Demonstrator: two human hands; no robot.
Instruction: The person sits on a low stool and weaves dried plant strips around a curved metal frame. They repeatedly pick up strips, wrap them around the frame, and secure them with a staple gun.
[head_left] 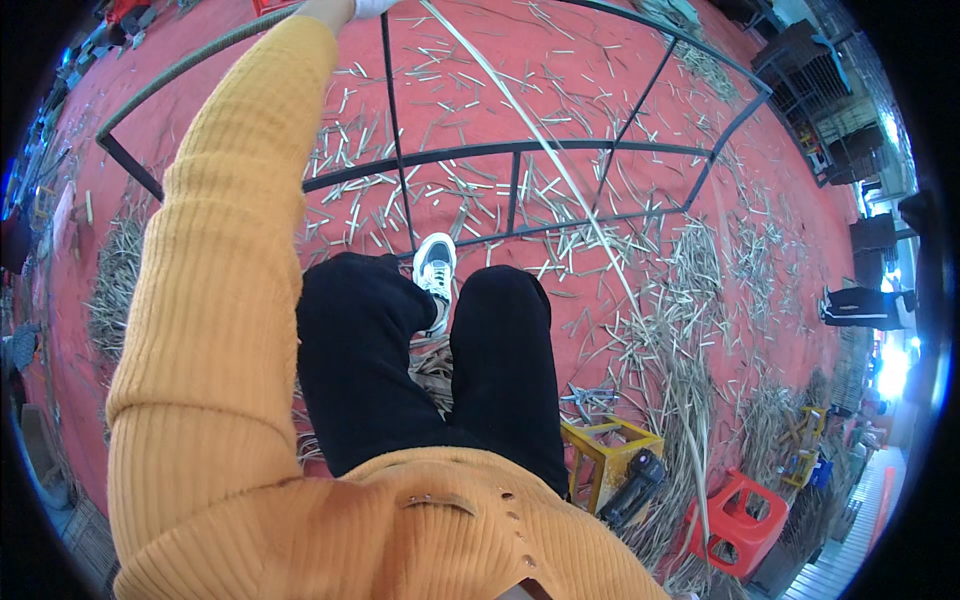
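Note:
My left arm, in a yellow ribbed sleeve, reaches up to the top edge of the view. Only a bit of my left hand (372, 7), in a white glove, shows there; its fingers are cut off by the edge. Close to it, a long pale flat strip (530, 122) runs down to the right across a black metal frame (450, 153). A cord wrapping (215, 45) covers the frame's upper left bar. Whether my left hand touches the frame or the strip, I cannot tell. My right hand is out of view.
Cut strip scraps (470, 195) litter the red floor (600, 285). A heap of long strips (690, 390) lies at the right, near a yellow metal stand (600, 450) and a red plastic stool (740, 520). Another person's dark-clothed legs (865, 307) show at the far right.

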